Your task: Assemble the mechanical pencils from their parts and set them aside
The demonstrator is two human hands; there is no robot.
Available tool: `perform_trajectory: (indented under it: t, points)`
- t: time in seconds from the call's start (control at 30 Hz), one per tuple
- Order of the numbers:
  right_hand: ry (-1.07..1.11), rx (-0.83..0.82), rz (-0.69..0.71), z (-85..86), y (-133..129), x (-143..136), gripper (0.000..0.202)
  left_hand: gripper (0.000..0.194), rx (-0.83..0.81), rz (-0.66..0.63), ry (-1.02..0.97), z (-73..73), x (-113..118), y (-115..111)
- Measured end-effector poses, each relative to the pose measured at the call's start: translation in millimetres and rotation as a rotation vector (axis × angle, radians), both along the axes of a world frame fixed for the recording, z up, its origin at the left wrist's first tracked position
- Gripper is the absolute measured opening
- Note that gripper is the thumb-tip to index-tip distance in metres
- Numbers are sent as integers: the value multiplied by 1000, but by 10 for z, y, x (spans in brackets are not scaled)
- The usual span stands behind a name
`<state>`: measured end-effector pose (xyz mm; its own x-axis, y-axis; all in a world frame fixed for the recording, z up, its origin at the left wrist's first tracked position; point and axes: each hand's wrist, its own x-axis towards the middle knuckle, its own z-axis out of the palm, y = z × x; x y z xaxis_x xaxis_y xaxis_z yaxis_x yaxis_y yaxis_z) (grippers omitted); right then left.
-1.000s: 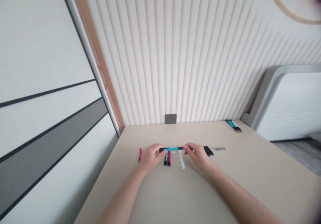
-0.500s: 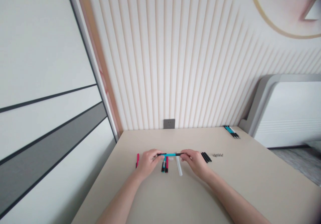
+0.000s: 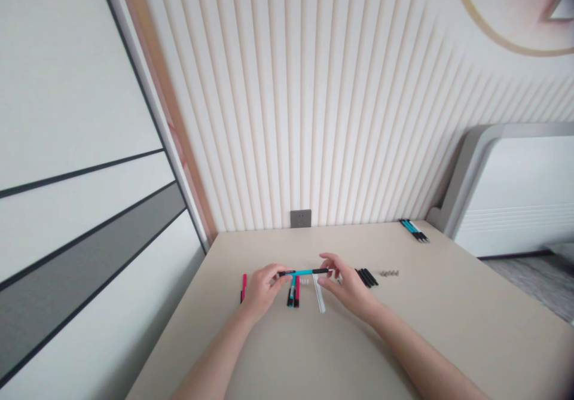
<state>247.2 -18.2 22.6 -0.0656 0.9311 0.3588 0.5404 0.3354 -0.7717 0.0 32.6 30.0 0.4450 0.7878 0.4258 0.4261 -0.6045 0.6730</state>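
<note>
A blue pen [image 3: 302,272] with black ends lies level in the air above the table. My left hand [image 3: 264,286] is closed on its left black end, which carries the clip. Around the pen's right, tip end is my right hand [image 3: 343,280], thumb and index finger spread apart; whether another finger touches the tip I cannot tell. Below the pen lie a blue-and-black pen piece [image 3: 291,295], a pink-and-black one [image 3: 296,295], small white pieces [image 3: 304,281] and white strips [image 3: 319,298]. Another pink piece [image 3: 244,283] lies left of my left hand.
Right of my right hand are several black tubes [image 3: 368,277] and a row of small silvery tips [image 3: 389,273]. Several pens [image 3: 415,231] lie together at the table's back right corner. A ribbed wall with a grey socket [image 3: 301,218] borders the back; a white cabinet [image 3: 89,226] stands left.
My right thumb and index finger have opened off the pen's right end, uncovering more of its black grip and tip. My left hand still holds the other end. The view has shifted slightly.
</note>
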Motion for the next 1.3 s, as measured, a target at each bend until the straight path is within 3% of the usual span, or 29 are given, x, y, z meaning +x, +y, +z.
perform_trajectory:
  t: [0.2, 0.27, 0.9, 1.3]
  points:
    - [26, -21, 3, 4, -10, -32, 25, 23, 20, -2, 3, 11, 10, -12]
    - [67, -16, 19, -8, -9, -37, 33, 24, 26, 7, -9, 12, 10, -12]
    - [68, -81, 45, 27, -32, -61, 27, 21, 21, 19, -22, 35, 15, -16]
    - [309, 50, -24, -23, 24, -34, 28, 20, -26, -7, 2, 52, 28, -42]
